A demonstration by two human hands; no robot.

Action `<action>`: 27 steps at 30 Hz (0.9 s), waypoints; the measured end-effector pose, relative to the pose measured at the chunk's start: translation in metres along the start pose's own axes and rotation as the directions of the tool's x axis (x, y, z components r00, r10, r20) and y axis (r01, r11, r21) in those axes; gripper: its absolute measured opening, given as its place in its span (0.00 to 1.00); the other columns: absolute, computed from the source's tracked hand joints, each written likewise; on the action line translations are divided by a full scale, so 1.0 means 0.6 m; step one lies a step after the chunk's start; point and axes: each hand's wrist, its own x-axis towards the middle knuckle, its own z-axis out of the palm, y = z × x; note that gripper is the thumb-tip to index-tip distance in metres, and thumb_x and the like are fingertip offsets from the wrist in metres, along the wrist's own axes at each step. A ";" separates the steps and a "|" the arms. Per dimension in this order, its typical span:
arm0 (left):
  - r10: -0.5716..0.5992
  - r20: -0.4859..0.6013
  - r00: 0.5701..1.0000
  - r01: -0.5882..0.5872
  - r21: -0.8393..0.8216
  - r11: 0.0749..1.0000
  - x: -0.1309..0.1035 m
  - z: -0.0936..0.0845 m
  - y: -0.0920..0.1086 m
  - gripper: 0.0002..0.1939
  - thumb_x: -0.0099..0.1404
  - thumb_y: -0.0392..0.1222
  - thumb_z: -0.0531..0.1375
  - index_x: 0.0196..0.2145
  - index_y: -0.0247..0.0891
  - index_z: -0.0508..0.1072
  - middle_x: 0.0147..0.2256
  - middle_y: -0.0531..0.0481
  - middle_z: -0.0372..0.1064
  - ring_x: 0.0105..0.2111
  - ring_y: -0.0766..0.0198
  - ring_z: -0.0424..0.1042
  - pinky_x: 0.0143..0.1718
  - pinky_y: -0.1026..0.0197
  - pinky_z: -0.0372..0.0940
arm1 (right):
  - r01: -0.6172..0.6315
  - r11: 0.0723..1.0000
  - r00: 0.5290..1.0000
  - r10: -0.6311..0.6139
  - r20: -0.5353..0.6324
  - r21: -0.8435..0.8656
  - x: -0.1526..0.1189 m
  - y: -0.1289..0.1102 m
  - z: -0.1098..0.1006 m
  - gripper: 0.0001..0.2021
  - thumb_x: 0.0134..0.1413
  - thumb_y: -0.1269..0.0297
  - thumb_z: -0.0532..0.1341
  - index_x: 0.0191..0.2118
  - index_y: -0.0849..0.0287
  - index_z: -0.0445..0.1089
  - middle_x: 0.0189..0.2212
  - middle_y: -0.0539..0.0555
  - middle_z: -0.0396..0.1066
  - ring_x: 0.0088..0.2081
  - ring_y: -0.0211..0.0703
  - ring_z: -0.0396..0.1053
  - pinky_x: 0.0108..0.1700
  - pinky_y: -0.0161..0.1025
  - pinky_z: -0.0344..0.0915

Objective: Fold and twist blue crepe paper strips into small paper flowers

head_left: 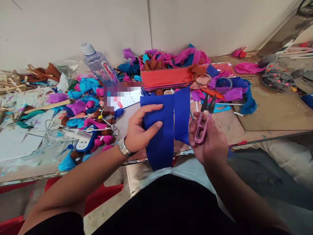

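Observation:
A wide blue sheet (160,133) hangs over the table's front edge, with my left hand (144,130) on its left part, thumb and index finger on top and the other fingers hidden beneath. Just right of it, across a narrow gap, is a slimmer blue strip (182,114). My right hand (207,137) is closed round pink thread snips (202,127), whose dark blades point up and stand apart. The strip's lower right end meets the fingers of this hand.
Behind lie a red packet (166,78), a lit phone (126,99) and a tilted bottle (97,63). A blue-edged power strip (85,140) with cables sits left among colourful crumpled pieces. Cardboard (276,111) covers the right side of the table.

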 end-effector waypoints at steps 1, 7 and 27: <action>-0.008 0.007 1.000 0.008 -0.013 1.000 0.001 0.000 -0.001 0.20 0.68 0.45 0.69 0.56 0.47 0.78 0.54 0.47 0.79 0.53 0.55 0.79 0.57 0.52 0.75 | 0.036 0.999 0.999 -0.036 -0.014 -0.013 0.013 -0.003 -0.004 0.18 0.65 0.43 0.65 0.46 0.53 0.77 0.29 0.49 0.71 0.20 0.34 0.61 0.19 0.34 0.58; -0.044 0.078 0.996 0.049 -0.060 0.997 0.000 0.002 -0.009 0.20 0.68 0.41 0.68 0.57 0.45 0.79 0.54 0.47 0.80 0.51 0.56 0.81 0.56 0.53 0.75 | 0.008 0.995 1.000 -0.005 0.025 -0.103 0.079 -0.027 -0.025 0.17 0.60 0.44 0.70 0.40 0.53 0.76 0.44 0.52 0.80 0.18 0.30 0.61 0.17 0.36 0.43; -0.107 0.076 0.991 0.092 0.179 0.980 0.002 0.005 -0.011 0.27 0.68 0.42 0.66 0.64 0.40 0.75 0.63 0.42 0.74 0.63 0.50 0.74 0.69 0.44 0.67 | -0.073 0.989 0.996 0.080 0.049 -0.126 0.024 -0.020 -0.036 0.17 0.66 0.48 0.67 0.50 0.55 0.79 0.32 0.49 0.71 0.21 0.32 0.64 0.17 0.35 0.48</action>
